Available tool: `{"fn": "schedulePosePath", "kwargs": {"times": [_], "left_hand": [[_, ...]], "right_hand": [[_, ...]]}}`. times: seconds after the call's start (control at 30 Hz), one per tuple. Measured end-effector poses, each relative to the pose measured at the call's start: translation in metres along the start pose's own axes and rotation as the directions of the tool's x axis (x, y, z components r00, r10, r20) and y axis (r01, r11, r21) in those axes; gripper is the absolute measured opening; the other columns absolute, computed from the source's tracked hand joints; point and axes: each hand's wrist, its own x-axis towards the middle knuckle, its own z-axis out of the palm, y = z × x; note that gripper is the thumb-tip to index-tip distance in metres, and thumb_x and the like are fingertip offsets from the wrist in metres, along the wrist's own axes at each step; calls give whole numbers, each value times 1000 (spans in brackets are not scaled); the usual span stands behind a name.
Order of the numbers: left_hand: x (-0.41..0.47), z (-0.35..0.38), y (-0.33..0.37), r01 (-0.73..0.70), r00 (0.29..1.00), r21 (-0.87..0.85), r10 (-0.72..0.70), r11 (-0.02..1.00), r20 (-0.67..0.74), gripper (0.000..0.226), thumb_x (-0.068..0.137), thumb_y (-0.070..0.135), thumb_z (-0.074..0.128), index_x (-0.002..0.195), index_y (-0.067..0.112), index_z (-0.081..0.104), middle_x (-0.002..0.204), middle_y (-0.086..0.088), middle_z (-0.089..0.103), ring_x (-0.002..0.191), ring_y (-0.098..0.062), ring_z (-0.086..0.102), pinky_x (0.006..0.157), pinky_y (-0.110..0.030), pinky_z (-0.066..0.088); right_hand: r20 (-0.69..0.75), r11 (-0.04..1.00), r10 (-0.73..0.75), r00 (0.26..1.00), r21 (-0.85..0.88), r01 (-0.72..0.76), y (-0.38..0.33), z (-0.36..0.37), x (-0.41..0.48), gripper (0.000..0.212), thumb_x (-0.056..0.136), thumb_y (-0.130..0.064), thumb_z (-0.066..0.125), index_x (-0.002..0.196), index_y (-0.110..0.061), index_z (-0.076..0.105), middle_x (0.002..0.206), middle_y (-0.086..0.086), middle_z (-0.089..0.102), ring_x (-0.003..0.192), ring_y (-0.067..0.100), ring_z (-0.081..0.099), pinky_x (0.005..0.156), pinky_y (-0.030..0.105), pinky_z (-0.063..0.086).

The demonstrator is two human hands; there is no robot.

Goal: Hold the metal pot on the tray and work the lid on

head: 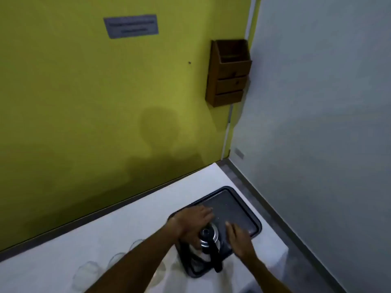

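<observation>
Two hands over a dark rectangular plastic tray (243,208) on a white-clothed table (127,229). Head view: a shiny steel kettle w/ black handle (208,243) stands at the tray's 7 o'clock end. Left hand (193,223) lies flat, fingers straight, at the kettle's 10 o'clock, touching its top. Right hand (239,237), fingers straight, holds nothing, just beside it at 3 o'clock. Clear drinking glasses (118,260) at 9 o'clock, blurred. Brown wooden wall box (228,72) at 12.

Kettle (208,244) on tray (239,206), glasses (86,273) left.

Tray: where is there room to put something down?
The tray's far half, beyond both hands, is bare. So is the table between tray and yellow wall. The near end is crowded: kettle, left hand, right hand, glasses.
</observation>
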Motion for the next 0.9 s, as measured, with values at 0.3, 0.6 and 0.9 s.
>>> {"fn": "schedulePosePath", "kwargs": {"times": [0.3,0.6,0.9], "left_hand": [[27,29,2,70,991,-58,-62,996,120,102,65,47,88,147,15,37,146,-11,49,128,-35,51,104,-47,46],[27,56,33,446,832,-503,-550,740,-71,89,70,47,80,141,11,39,143,-7,46,133,-28,42,103,-35,44],[40,87,52,403,694,-756,-711,516,-116,104,83,43,74,158,9,11,168,-5,13,155,-24,8,127,-34,10]], "right_hand": [[3,920,206,979,340,-194,15,19,-23,42,103,-31,54,62,-26,63,66,-4,67,66,12,61,64,23,46],[-110,856,230,967,495,-147,14,26,9,52,103,-38,48,59,-14,59,55,4,58,59,23,56,59,38,46],[-271,881,209,940,468,-60,28,47,50,54,100,-26,61,47,-20,51,46,-5,52,53,22,48,54,32,39]]}}
